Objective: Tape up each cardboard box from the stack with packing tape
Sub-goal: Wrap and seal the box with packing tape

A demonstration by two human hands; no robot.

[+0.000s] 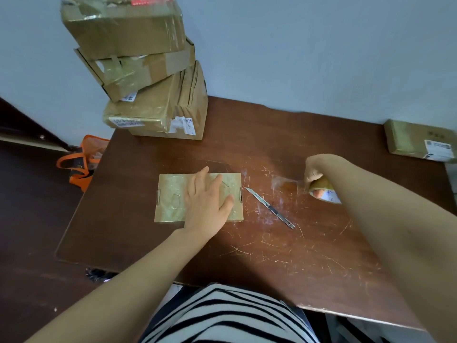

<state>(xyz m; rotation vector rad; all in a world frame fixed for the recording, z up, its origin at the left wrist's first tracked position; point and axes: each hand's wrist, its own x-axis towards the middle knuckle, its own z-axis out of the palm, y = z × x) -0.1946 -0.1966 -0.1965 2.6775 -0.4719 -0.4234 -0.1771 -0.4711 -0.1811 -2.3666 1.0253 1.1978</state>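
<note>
A small flat cardboard box [173,196], its top glossy with tape, lies in the middle of the brown table [272,256]. My left hand [210,196] rests flat on its right half with fingers straight. My right hand [315,173] grips a roll of packing tape [325,191] to the right of the box, and a clear strip of tape [286,180] stretches from the roll leftward over the table. A stack of several cardboard boxes [148,95] leans at the table's back left.
A slim utility knife [270,207] lies on the table between the box and the tape roll. Another taped box [420,141] sits at the far right edge. An orange bag [84,164] stands on the floor left of the table. A pale wall runs behind.
</note>
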